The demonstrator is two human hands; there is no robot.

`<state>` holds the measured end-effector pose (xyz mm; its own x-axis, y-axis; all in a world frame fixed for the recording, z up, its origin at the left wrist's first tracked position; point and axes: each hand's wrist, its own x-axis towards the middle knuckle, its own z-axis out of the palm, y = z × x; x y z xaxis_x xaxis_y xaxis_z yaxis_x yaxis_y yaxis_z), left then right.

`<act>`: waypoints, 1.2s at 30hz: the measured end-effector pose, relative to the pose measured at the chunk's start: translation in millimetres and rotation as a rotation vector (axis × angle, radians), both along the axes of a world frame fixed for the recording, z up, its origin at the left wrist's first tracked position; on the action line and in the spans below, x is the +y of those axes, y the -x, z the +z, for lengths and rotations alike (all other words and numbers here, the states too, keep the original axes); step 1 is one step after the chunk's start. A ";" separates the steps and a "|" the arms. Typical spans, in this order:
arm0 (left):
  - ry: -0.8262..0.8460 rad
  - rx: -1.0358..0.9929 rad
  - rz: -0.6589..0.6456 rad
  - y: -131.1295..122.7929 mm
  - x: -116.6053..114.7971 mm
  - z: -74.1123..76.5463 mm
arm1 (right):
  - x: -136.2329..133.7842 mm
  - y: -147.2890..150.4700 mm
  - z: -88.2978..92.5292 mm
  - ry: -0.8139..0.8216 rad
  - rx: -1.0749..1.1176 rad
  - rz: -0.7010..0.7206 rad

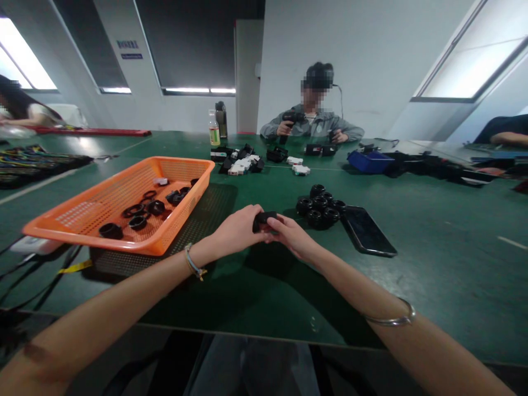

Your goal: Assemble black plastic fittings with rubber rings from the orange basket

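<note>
Both my hands meet over the green table, closed around a small black part (264,219). My left hand (239,231) wraps it from the left, and my right hand (291,235) pinches it from the right with the thumb on top. Fingers cover much of the part, so its full shape is hidden. Just beyond my right hand sits a cluster of round black fittings (319,204). To the left, an orange plastic basket (154,248) holds several loose black rings and fittings (138,222).
A black phone (367,230) lies right of the fittings. Farther back are white and black parts (245,163), a bottle (213,127) and a blue bin (369,161). Across the table (445,247), a person (313,124) holds a power drill (291,118). Cables lie at far left.
</note>
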<state>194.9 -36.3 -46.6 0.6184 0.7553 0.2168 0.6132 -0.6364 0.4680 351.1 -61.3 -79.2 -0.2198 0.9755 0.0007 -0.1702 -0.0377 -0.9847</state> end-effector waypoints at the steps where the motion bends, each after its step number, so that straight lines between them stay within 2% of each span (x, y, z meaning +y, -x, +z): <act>1: 0.029 -0.088 -0.036 1.4 2.7 -5.8 | 1.6 -1.9 0.4 -0.015 -0.018 -0.032; 4: 0.141 -0.310 -0.123 6.4 12.1 -22.1 | 6.0 -9.0 0.2 -0.071 -0.170 -0.102; 7: 0.283 -0.418 -0.109 11.7 21.3 -33.7 | 7.4 -14.3 -1.0 -0.156 -0.455 -0.154; 10: 0.474 -0.520 -0.085 14.6 25.5 -37.9 | 5.4 -15.6 -0.6 -0.268 -0.649 -0.126; 14: 0.638 -0.741 -0.039 11.8 21.2 -37.4 | 1.8 -13.9 1.2 -0.276 -0.740 -0.137; 17: 0.619 -0.872 -0.051 7.2 14.7 -37.7 | -0.3 -11.4 0.3 -0.242 -0.708 -0.124; 19: 0.539 -0.845 -0.076 5.4 10.5 -38.1 | -2.0 -8.7 -1.4 -0.234 -0.628 -0.079; 21: 0.409 -0.710 -0.084 5.7 7.3 -37.6 | -4.1 -5.4 -3.3 -0.231 -0.541 -0.044; 23: 0.291 -0.558 -0.095 8.0 5.5 -36.5 | -6.1 -2.7 -4.9 -0.226 -0.480 -0.057; 25: 0.244 -0.466 -0.113 11.3 5.5 -35.8 | -7.2 -1.4 -6.0 -0.220 -0.446 -0.105; 28: 0.279 -0.449 -0.120 15.5 8.7 -37.0 | -7.3 -2.6 -6.2 -0.239 -0.441 -0.200; 31: 0.341 -0.490 -0.132 16.6 13.4 -40.5 | -6.5 -6.7 -4.7 -0.333 -0.465 -0.281; 33: 0.419 -0.555 -0.124 15.8 16.0 -42.6 | -6.1 -9.6 -3.4 -0.406 -0.487 -0.286; 36: 0.589 -0.695 -0.046 13.5 18.0 -43.8 | -5.8 -13.2 -1.9 -0.477 -0.519 -0.257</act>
